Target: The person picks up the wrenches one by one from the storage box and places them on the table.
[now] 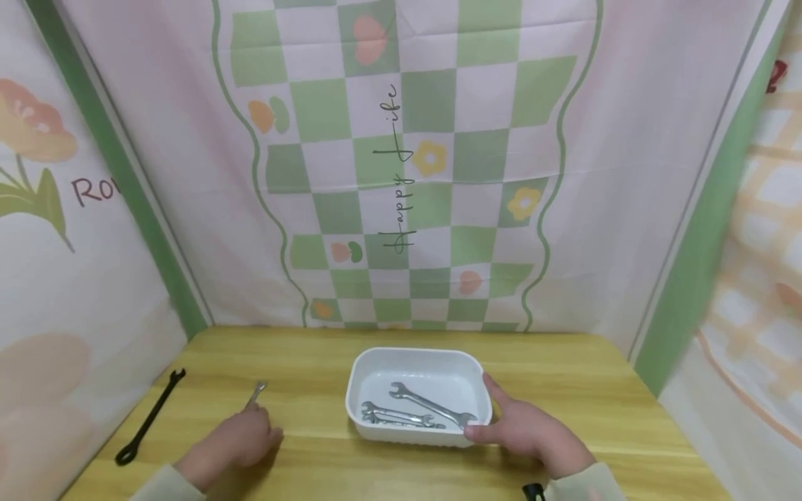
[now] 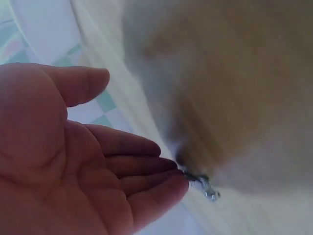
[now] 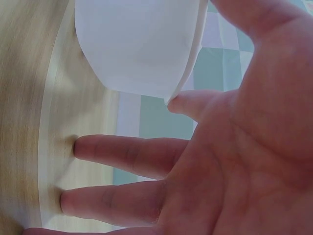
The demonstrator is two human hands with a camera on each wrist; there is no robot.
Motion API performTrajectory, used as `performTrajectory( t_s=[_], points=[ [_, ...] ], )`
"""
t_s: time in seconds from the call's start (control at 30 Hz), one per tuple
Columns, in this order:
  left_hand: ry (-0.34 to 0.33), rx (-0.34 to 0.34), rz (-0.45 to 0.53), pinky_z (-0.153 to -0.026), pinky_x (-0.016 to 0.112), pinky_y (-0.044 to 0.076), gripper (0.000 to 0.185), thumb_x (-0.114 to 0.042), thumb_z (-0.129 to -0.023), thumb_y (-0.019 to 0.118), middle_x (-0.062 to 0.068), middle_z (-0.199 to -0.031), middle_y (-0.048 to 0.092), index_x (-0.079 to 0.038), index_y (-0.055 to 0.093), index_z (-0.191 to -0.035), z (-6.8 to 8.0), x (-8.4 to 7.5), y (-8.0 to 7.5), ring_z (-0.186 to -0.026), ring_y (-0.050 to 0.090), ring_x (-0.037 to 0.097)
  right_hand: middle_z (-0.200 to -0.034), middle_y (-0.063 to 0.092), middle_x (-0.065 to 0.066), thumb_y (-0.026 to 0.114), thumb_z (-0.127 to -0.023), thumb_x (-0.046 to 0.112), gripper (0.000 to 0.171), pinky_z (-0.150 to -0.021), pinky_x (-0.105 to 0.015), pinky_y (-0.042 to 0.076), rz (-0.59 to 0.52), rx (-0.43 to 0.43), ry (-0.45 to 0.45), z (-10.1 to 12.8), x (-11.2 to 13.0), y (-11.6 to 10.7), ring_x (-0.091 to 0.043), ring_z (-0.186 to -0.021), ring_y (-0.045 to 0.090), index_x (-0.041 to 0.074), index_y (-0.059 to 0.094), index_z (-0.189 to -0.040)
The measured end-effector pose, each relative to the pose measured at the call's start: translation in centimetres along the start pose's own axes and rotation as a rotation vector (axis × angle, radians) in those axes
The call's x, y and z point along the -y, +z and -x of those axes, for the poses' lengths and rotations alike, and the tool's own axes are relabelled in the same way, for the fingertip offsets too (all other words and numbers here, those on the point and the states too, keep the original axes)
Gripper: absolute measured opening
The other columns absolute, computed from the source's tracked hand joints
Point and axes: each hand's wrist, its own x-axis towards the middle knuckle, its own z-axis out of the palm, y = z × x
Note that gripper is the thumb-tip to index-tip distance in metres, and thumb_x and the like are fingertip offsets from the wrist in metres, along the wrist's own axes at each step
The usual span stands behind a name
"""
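Note:
In the head view my left hand [image 1: 241,438] is low over the table left of the middle, its fingertips at a small silver wrench [image 1: 258,391]. The left wrist view shows the thumb [image 2: 88,83] apart from the nearly straight fingers, the wrench [image 2: 208,188] at their tips. My right hand [image 1: 532,431] spans the right end of a white plastic tub [image 1: 413,437], thumb and index finger at its rim. Its other fingers [image 3: 132,152] spread down to the tabletop in the right wrist view. Several silver wrenches [image 1: 432,403] lie inside the tub.
A long black combination wrench [image 1: 150,421] lies near the left edge of the wooden table [image 1: 301,362]. Close to my right sleeve is a small black item [image 1: 534,492]. Printed curtains [image 1: 420,209] hang behind the table and at both sides.

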Motion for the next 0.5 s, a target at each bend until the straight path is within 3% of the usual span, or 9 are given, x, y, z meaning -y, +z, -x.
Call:
performTrajectory(
  t_s=[0.13, 0.33, 0.5],
  points=[
    [-0.031, 0.014, -0.039, -0.093, 0.064, 0.044, 0.052, -0.031, -0.096, 0.060, 0.039, -0.108, 0.056, 0.021, 0.060, -0.099, 0.2, 0.1, 0.1, -0.104, 0.056, 0.055, -0.137, 0.046, -0.039, 0.081, -0.074, 0.055, 0.122, -0.101, -0.070, 0.032, -0.009, 0.002, 0.001, 0.1, 0.0, 0.0, -0.055, -0.124, 0.045, 0.010, 0.007, -0.160],
    [-0.079, 0.007, -0.077, -0.099, 0.066, 0.037, 0.071, -0.035, -0.096, 0.062, 0.048, -0.123, 0.045, 0.030, 0.046, -0.118, 0.1, 0.7, 0.6, -0.119, 0.043, 0.060, -0.136, 0.046, -0.039, 0.081, -0.075, 0.054, 0.121, -0.100, -0.069, 0.032, -0.016, 0.003, 0.000, 0.1, 0.0, 0.1, -0.054, -0.123, 0.046, 0.009, 0.008, -0.160],
    [-0.092, 0.001, -0.083, -0.103, 0.066, 0.033, 0.071, -0.033, -0.098, 0.059, 0.051, -0.131, 0.036, 0.032, 0.042, -0.121, -0.3, 1.1, 0.7, -0.125, 0.037, 0.061, -0.136, 0.047, -0.039, 0.081, -0.074, 0.056, 0.122, -0.101, -0.069, 0.033, -0.007, 0.004, 0.004, 0.1, 0.0, 0.0, -0.054, -0.123, 0.046, 0.009, 0.008, -0.160]
  ],
)
